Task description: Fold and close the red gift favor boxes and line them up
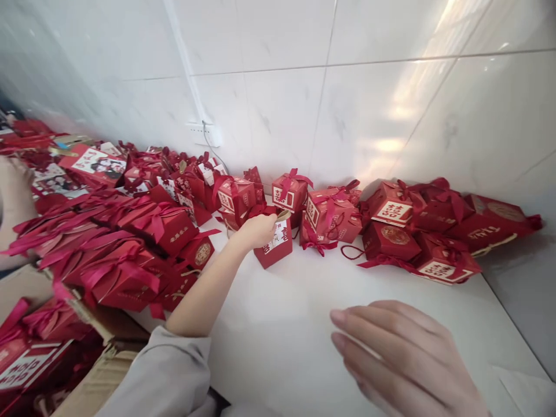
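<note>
Nearest to you, your right hand (403, 353) hovers flat over the bare near part of the white surface (286, 324), fingers spread, holding nothing. Farther out, your left hand (259, 230) is closed on the top of a small red gift box (274, 243), which stands upright near the middle of the surface, just right of the grip. Your left hand is much nearer to it. Behind it, more red boxes (330, 214) line the far edge along the wall; a big pile of boxes (125, 243) crowds the left edge.
</note>
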Demonstrator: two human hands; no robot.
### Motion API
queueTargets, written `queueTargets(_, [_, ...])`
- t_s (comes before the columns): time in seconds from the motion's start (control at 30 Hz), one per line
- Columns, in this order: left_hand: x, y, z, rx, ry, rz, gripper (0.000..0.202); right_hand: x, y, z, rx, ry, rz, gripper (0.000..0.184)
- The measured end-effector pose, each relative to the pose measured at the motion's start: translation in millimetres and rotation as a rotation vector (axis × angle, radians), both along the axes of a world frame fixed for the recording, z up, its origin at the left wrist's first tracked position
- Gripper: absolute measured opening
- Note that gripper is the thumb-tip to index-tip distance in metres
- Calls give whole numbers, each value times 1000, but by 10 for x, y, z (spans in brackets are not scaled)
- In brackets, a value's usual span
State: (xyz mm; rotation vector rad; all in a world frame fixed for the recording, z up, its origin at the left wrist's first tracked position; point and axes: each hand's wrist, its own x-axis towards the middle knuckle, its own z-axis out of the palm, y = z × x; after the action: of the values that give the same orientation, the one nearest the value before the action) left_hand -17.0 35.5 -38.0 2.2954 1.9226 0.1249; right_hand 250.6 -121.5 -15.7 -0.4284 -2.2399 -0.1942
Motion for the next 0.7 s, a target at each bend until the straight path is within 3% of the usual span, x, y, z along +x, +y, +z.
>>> queueTargets(0.2, [-50,-105,-190,134,-174,-39,23,89,153,-24,-6,-32,39,18])
queueTargets(0.37, [-138,-226,-361,332,-562,12,23,127,137,-55,-14,-20,61,21])
queueTargets(0.47, [-210,-285,-386,307,-588,-8,21,110,154,-90,-11,-29,60,22])
queueTargets(0.57, [-261,-421,-236,232,-402,-6,21,92,179,-133,-15,-69,50,22])
queueTargets(0.7, [-398,-948,302,222,-236,-31,27,72,181,-149,-23,-101,58,19])
